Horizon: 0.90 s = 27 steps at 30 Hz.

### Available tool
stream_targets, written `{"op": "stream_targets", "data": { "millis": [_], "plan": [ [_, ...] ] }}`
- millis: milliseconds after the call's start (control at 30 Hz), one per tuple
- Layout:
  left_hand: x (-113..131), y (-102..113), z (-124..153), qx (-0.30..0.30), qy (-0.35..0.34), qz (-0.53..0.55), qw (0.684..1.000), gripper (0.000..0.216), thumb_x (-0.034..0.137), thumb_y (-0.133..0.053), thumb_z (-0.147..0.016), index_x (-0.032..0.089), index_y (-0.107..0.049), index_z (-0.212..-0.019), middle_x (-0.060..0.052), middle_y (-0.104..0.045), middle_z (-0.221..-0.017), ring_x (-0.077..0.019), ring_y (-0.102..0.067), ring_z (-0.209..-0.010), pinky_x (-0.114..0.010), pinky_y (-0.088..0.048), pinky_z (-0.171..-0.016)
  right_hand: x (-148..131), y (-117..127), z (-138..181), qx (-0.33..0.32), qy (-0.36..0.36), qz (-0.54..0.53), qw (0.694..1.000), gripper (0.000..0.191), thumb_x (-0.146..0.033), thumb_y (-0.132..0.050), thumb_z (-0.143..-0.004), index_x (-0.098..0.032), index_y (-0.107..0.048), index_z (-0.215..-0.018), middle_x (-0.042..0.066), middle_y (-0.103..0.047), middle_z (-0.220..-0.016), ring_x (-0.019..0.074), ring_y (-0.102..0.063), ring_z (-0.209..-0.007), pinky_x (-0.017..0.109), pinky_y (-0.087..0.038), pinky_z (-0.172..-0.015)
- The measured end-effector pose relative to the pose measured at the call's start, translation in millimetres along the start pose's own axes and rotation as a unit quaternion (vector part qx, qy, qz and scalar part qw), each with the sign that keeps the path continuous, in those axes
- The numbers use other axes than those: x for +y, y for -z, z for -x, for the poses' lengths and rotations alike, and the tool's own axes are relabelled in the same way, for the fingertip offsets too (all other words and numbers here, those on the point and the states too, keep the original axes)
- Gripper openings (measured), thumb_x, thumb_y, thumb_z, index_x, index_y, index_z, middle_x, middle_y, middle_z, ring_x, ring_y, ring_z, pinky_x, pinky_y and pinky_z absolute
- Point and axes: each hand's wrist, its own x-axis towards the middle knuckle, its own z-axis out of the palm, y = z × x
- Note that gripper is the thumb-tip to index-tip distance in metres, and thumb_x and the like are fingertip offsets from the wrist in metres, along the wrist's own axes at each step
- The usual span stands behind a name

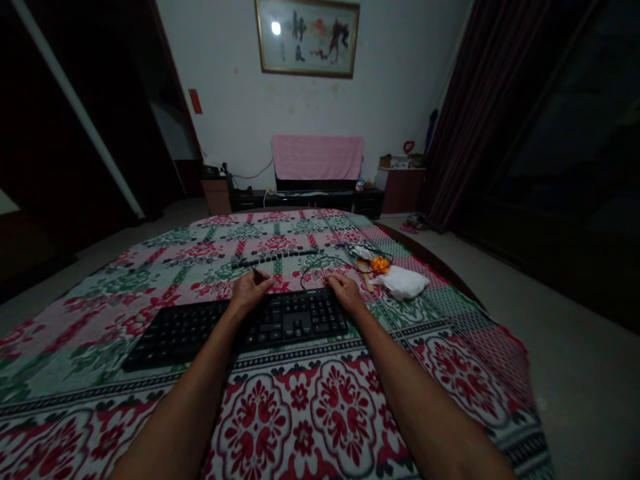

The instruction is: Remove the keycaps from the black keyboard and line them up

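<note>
A black keyboard (200,330) lies across a table covered with a red, green and white patterned cloth (310,400). My left hand (249,291) rests at the keyboard's far edge with its fingers curled round a small dark thing that I cannot name. My right hand (344,291) lies on the keyboard's far right corner, fingers bent over the edge. A thin black cable (320,261) loops on the cloth just beyond both hands. A dark strip (275,259) lies farther back.
To the right of the hands lie a crumpled white cloth (403,281), an orange object (380,265) and more black wire. Beyond the table stand a low cabinet with a pink cover (317,157), a framed picture (307,37) and dark curtains (450,120).
</note>
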Motion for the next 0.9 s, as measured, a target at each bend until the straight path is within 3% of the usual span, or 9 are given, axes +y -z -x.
{"op": "stream_targets", "data": {
  "millis": [167,633,767,900],
  "plan": [
    [13,-19,11,-0.031,-0.029,-0.012,0.999,0.025,0.038,-0.063,-0.061,0.018,-0.062,-0.076,-0.003,-0.065,-0.071,-0.019,-0.059,-0.07,-0.028,-0.043,-0.067,1,-1,1,-0.021,-0.033,-0.056,0.998,0.029,-0.033,-0.044,-0.078,-0.019,-0.065,-0.092,0.004,-0.069,-0.086,0.0167,-0.063,-0.084,0.03,-0.047,-0.078],
    [12,-14,15,-0.014,-0.001,-0.031,0.999,0.026,0.04,-0.065,-0.059,0.019,-0.063,-0.074,-0.004,-0.066,-0.072,-0.0211,-0.06,-0.072,-0.029,-0.042,-0.066,-8,-6,5,-0.053,-0.066,-0.151,0.985,0.029,-0.03,-0.042,-0.077,-0.02,-0.061,-0.096,0.004,-0.068,-0.09,0.016,-0.063,-0.087,0.031,-0.047,-0.08],
    [30,-26,21,-0.046,-0.019,0.018,0.999,0.026,0.037,-0.064,-0.061,0.018,-0.063,-0.079,-0.003,-0.065,-0.072,-0.0194,-0.06,-0.07,-0.028,-0.043,-0.065,-2,-10,-2,0.023,-0.091,-0.207,0.974,0.028,-0.032,-0.043,-0.075,-0.018,-0.06,-0.093,0.005,-0.067,-0.087,0.0159,-0.063,-0.079,0.03,-0.049,-0.073],
    [52,-54,28,-0.112,-0.052,0.093,0.988,0.023,0.033,-0.065,-0.061,0.018,-0.061,-0.077,-0.002,-0.065,-0.072,-0.0168,-0.06,-0.07,-0.026,-0.044,-0.065,5,-11,-7,0.074,-0.119,-0.224,0.965,0.03,-0.031,-0.041,-0.075,-0.016,-0.059,-0.094,0.007,-0.066,-0.085,0.0151,-0.062,-0.073,0.028,-0.049,-0.067]
  ]
}}
